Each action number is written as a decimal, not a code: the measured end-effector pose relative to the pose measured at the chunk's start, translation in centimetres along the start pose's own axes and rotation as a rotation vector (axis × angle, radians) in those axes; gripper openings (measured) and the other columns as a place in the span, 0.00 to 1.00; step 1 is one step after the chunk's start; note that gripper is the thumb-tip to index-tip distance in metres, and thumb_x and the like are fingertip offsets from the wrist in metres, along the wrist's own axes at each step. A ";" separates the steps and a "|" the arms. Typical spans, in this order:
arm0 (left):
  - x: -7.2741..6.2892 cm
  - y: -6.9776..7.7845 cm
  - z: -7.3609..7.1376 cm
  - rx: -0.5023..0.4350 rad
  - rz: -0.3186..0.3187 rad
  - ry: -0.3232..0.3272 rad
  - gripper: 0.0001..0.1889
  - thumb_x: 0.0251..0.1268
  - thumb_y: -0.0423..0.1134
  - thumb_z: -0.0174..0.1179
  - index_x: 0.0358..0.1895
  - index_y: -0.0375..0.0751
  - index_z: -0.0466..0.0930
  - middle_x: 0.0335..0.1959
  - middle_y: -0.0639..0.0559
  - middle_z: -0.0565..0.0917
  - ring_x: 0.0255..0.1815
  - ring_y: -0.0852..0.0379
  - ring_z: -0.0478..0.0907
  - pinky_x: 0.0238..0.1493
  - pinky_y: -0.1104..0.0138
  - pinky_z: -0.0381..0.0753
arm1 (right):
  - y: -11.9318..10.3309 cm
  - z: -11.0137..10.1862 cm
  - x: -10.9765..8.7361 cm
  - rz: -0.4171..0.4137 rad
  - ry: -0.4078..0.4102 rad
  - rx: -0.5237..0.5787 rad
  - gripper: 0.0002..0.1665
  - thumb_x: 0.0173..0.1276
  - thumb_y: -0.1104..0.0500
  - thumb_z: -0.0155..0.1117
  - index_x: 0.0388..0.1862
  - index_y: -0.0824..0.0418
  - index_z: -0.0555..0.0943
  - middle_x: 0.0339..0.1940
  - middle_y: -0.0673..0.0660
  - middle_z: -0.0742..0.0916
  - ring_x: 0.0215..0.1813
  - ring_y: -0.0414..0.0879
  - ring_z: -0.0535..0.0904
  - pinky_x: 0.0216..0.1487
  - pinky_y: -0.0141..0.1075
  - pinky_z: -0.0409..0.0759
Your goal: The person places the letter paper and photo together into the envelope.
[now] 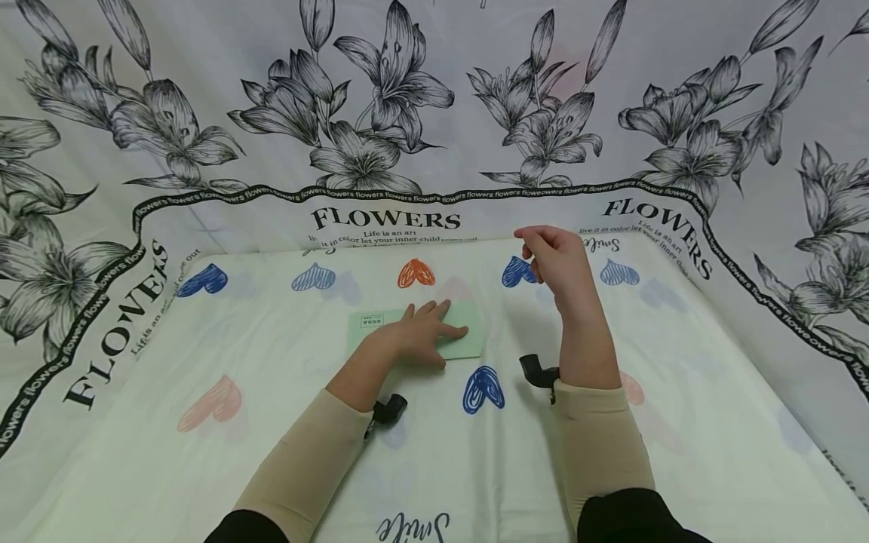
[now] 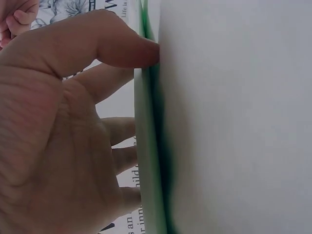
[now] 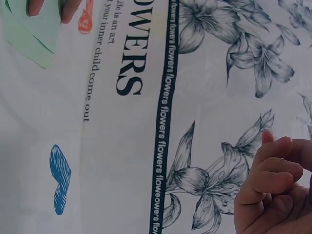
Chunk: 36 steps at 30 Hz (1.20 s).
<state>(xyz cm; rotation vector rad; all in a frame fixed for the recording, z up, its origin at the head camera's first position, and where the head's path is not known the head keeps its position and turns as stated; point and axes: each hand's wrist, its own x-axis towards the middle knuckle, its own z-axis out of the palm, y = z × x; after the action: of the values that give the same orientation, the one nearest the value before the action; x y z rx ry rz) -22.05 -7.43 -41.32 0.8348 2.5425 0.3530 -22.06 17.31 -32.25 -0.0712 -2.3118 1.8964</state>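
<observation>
A pale green envelope [image 1: 366,333] with a small printed box near one corner lies on the table. My left hand [image 1: 422,336] rests on it with fingers spread. In the left wrist view the thumb of my left hand [image 2: 63,131] touches the envelope's edge [image 2: 148,146], where its green layers stand slightly apart. Layered paper also shows at the near end of the envelope [image 3: 36,36] in the right wrist view. My right hand [image 1: 560,268] is raised to the right of it, fingers curled, with nothing visible in them. Its curled fingers [image 3: 275,178] show again in the right wrist view.
A white cloth [image 1: 271,422] with coloured hearts covers the table. Behind it hangs a fabric backdrop [image 1: 468,158] printed with lilies and lettering. Dark camera mounts sit at the left wrist [image 1: 390,409] and right wrist [image 1: 539,372].
</observation>
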 end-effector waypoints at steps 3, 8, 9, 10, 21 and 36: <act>0.1 0.1 0.0 -0.010 -0.024 -0.010 0.37 0.62 0.43 0.69 0.76 0.65 0.69 0.85 0.45 0.43 0.84 0.42 0.36 0.78 0.42 0.32 | 0.0 -0.1 0.0 0.004 0.000 -0.003 0.20 0.81 0.51 0.56 0.57 0.63 0.85 0.32 0.56 0.80 0.21 0.43 0.66 0.23 0.29 0.69; 0.2 0.5 0.0 0.015 -0.071 0.027 0.35 0.63 0.52 0.69 0.74 0.68 0.71 0.85 0.46 0.48 0.84 0.42 0.42 0.78 0.39 0.37 | -0.1 -0.1 -0.1 0.006 0.006 -0.002 0.18 0.81 0.52 0.56 0.56 0.61 0.86 0.33 0.56 0.80 0.21 0.43 0.66 0.22 0.28 0.69; 0.2 0.5 0.0 0.027 -0.084 0.038 0.35 0.62 0.54 0.69 0.74 0.69 0.71 0.84 0.45 0.49 0.83 0.41 0.43 0.78 0.39 0.39 | -0.1 -0.1 -0.1 0.005 0.007 -0.002 0.18 0.81 0.52 0.56 0.56 0.61 0.85 0.33 0.56 0.80 0.21 0.43 0.67 0.22 0.28 0.69; 0.2 0.6 0.0 0.039 -0.096 0.049 0.35 0.62 0.57 0.69 0.74 0.69 0.70 0.84 0.45 0.50 0.83 0.41 0.45 0.77 0.38 0.40 | -0.1 -0.1 -0.1 0.004 0.011 -0.003 0.18 0.81 0.52 0.56 0.55 0.60 0.86 0.33 0.56 0.80 0.21 0.43 0.67 0.22 0.28 0.69; -1.5 0.4 -1.1 0.110 -0.236 0.027 0.50 0.54 0.54 0.74 0.82 0.57 0.59 0.78 0.38 0.60 0.76 0.35 0.56 0.75 0.34 0.45 | 0.0 0.0 -0.2 -0.024 -0.002 0.010 0.18 0.80 0.51 0.57 0.54 0.61 0.86 0.32 0.56 0.80 0.21 0.45 0.65 0.21 0.29 0.67; -1.0 -1.6 -1.0 0.143 -0.683 0.228 0.60 0.56 0.77 0.58 0.84 0.43 0.49 0.63 0.28 0.69 0.44 0.37 0.77 0.39 0.46 0.79 | -0.3 0.3 -0.3 -0.031 -0.006 -0.010 0.21 0.80 0.51 0.57 0.57 0.64 0.85 0.32 0.56 0.80 0.20 0.44 0.65 0.21 0.28 0.67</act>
<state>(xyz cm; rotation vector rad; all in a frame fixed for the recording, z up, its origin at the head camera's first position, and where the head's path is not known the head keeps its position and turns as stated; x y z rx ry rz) -22.61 -9.39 -40.66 -0.0709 2.8924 0.0448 -21.81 16.96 -32.08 -0.0299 -2.3127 1.8729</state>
